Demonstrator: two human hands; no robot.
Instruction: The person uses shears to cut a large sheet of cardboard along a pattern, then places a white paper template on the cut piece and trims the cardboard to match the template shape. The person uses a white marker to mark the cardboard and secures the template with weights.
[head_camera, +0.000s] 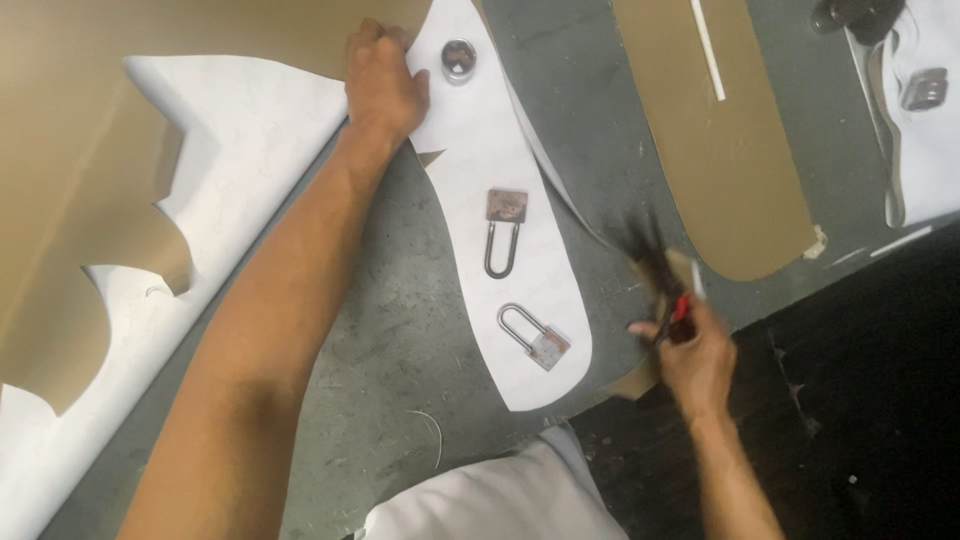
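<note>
White curved paper pattern piece lies flat on the grey tabletop, pinned by two steel padlocks and a round metal weight. It looks thin, light and floppy, likely to slide or tear, so flat palm pressure near an edge suits it. The left hand presses its upper edge, fingers together. The right hand has its fingers clamped on red-handled scissors, blurred. No labels or signs show.

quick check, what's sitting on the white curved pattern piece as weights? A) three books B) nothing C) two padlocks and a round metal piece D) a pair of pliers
C: two padlocks and a round metal piece lie on the white pattern piece, whose top edge the left hand presses.
</note>
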